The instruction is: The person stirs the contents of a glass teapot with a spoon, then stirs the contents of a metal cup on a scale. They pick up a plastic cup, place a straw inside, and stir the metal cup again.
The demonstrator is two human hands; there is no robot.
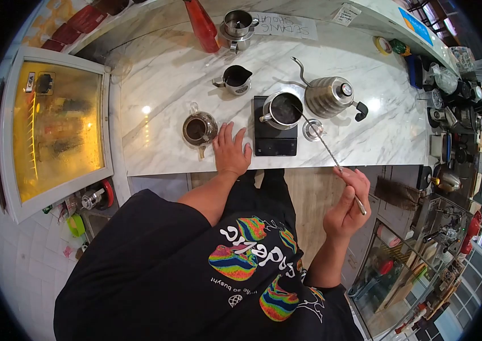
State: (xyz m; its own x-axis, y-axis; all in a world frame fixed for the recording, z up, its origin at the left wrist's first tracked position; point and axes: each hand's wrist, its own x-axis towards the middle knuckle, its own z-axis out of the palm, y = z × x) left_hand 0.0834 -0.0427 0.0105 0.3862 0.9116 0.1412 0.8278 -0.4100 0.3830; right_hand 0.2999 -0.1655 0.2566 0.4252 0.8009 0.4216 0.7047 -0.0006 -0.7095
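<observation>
A long bar spoon (325, 146) is pinched in my right hand (350, 203), its far end down inside a steel cup (284, 110) of dark liquid. That cup stands on a black scale (275, 141). My left hand (232, 150) lies flat on the counter with fingers stretched, beside a glass cup (199, 129) with a handle and dark contents. To the right of the steel cup is a gooseneck kettle (329, 96), and a small round metal piece (313, 130) lies below it. A spouted metal pitcher (236, 80) with dark contents sits further back.
The marble counter (164, 139) ends close to my body. A red bottle (201, 25) and stacked metal cups (238, 25) stand at the back, near a handwritten paper sign (286, 26). An open-looking framed glass door (59, 131) is at left; crowded equipment lines the right side.
</observation>
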